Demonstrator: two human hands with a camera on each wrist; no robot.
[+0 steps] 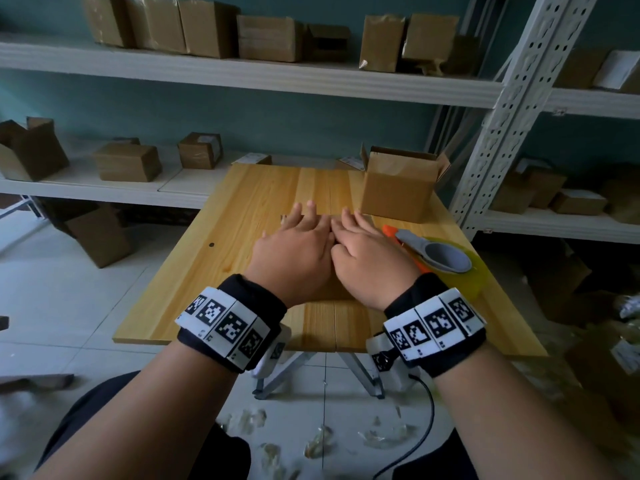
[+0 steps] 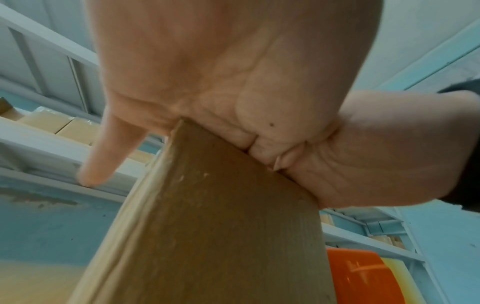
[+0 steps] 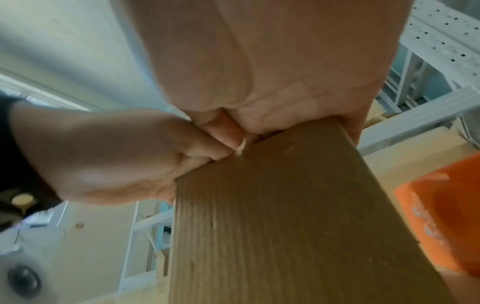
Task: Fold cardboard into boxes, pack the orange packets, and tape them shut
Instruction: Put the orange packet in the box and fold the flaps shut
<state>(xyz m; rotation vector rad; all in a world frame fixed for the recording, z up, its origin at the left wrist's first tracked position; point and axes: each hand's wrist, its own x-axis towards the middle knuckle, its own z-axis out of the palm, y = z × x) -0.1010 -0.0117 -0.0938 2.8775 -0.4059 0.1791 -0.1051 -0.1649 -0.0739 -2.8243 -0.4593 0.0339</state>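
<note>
Cardboard blank [image 2: 228,236], light and stiff, lies pressed under flat left hand [image 1: 294,251] and right hand [image 1: 367,254]; its edges likely offer the best hold.

Both hands, the left hand [image 1: 294,252] and the right hand [image 1: 369,258], are lying side by side on flat cardboard [image 2: 221,236] mid-worktop [image 1: 214,258]; an open box [image 1: 398,183] is standing behind-right, a tape dispenser [image 1: 436,254] lying right.

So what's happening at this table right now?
A person is working a box on the wooden table. Both hands, left hand and right hand, lie side by side on top of a cardboard box, fingers stretched forward and pressing it down. An open cardboard box stands beyond the right hand, and a tape dispenser lies just right of it, untouched. No orange packets are visible.
</note>
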